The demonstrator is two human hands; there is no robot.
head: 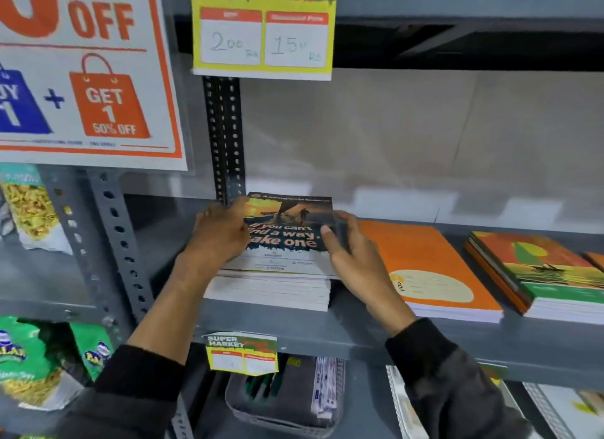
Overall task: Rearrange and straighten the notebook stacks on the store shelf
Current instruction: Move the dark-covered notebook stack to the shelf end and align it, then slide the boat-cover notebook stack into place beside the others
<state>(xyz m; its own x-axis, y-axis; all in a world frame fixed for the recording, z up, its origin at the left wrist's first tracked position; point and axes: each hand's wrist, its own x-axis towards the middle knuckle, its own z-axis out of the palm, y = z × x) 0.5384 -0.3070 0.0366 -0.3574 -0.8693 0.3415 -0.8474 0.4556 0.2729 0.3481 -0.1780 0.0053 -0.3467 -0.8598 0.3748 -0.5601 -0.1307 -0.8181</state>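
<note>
A stack of notebooks with a dark sunset cover reading "If you can't find a way, make one" lies at the left end of the grey shelf. My left hand presses against the stack's left edge. My right hand grips its right edge, thumb on the cover. The upper notebooks sit slightly askew over the white page edges of the lower ones. To the right lie an orange notebook stack and a green-and-orange sunset-cover stack.
A perforated black upright stands just behind the stack's left corner. A yellow price tag hangs above, another on the shelf lip. Snack bags fill the left unit. A mesh basket sits on the shelf below.
</note>
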